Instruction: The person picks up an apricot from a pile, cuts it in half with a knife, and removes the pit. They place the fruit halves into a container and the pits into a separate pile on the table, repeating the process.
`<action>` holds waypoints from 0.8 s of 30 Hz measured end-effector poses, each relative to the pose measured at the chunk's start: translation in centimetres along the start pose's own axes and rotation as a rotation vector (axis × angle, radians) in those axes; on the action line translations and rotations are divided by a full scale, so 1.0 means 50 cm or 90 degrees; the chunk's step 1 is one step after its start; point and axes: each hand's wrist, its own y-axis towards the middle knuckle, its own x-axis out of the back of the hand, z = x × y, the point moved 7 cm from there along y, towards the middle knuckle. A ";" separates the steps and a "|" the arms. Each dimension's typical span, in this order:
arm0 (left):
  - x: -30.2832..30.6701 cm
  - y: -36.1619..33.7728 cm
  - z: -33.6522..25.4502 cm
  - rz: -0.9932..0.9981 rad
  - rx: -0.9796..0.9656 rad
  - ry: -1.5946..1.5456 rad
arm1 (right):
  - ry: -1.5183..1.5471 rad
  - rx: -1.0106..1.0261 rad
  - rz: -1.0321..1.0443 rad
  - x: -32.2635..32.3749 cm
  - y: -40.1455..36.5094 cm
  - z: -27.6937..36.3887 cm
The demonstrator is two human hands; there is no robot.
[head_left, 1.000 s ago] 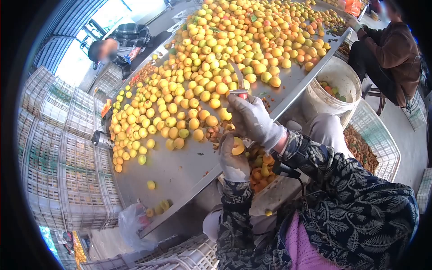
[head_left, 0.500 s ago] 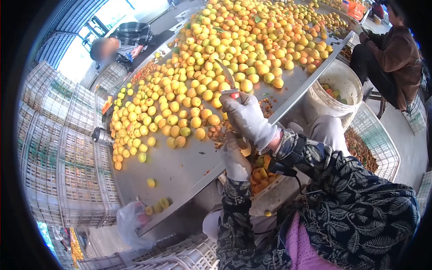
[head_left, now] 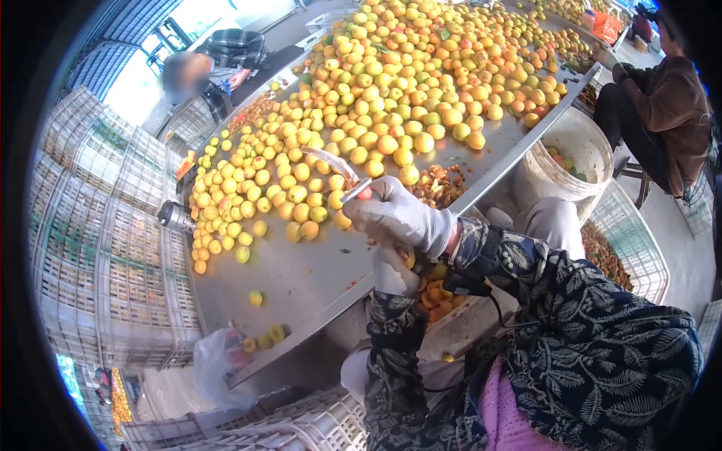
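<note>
My right hand (head_left: 402, 214), in a pale glove, is closed round the red handle of a curved knife (head_left: 335, 163). Its blade points up and left over the apricots. Just below, my gloved left hand (head_left: 395, 272) is closed on an apricot (head_left: 408, 258), of which only a sliver shows; the right hand covers the left fingers. A large heap of whole apricots (head_left: 368, 105) spreads over the metal table (head_left: 301, 274). Cut apricot halves (head_left: 436, 299) lie in a container under my hands, and brownish-orange scraps (head_left: 438, 186) sit near the table edge.
A white bucket (head_left: 530, 169) with some fruit stands right of the table, beside a crate (head_left: 635, 248) holding brown pits. Stacked plastic crates (head_left: 98, 255) rise at left. A plastic bag (head_left: 214, 364) hangs at the near corner. Other people (head_left: 669, 113) sit at right and far left.
My right hand with the knife has come down and left, and the blade has tipped from upright towards the left. Both hands are now closer together, hiding more of the apricot.
</note>
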 end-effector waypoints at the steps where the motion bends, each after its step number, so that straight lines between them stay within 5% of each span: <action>1: -0.002 -0.001 0.002 0.001 -0.001 0.001 | 0.058 -0.030 0.055 -0.010 0.002 -0.005; 4: 0.008 0.003 -0.020 -0.047 -0.074 0.030 | 0.201 -0.022 0.108 -0.015 0.004 -0.003; 5: 0.005 0.008 -0.011 -0.017 0.025 -0.077 | 0.287 0.010 0.105 -0.010 0.007 0.000; 7: 0.001 0.027 -0.002 0.015 0.116 -0.179 | 0.363 0.020 -0.087 0.039 0.022 -0.011; 9: -0.055 0.029 0.042 -0.014 0.499 -0.996 | 0.290 0.087 -0.222 0.090 0.008 0.006; 11: -0.056 0.032 0.035 -0.007 0.509 -0.992 | 0.180 0.128 -0.267 0.132 -0.012 0.026; 13: -0.044 0.045 0.035 -0.025 0.392 -0.908 | 0.140 0.100 -0.255 0.164 -0.022 0.018; 17: -0.040 0.035 0.094 -0.096 0.407 -0.562 | 0.050 0.057 -0.305 0.209 -0.040 -0.017; 19: -0.051 0.032 0.133 -0.020 0.419 -0.437 | 0.016 0.053 -0.291 0.228 -0.028 -0.039; 21: -0.038 0.048 0.153 -0.092 0.170 0.048 | -0.195 0.023 -0.272 0.233 -0.016 -0.045; 24: -0.007 0.061 0.092 -0.051 0.280 0.100 | -0.370 -0.055 -0.232 0.251 0.015 -0.056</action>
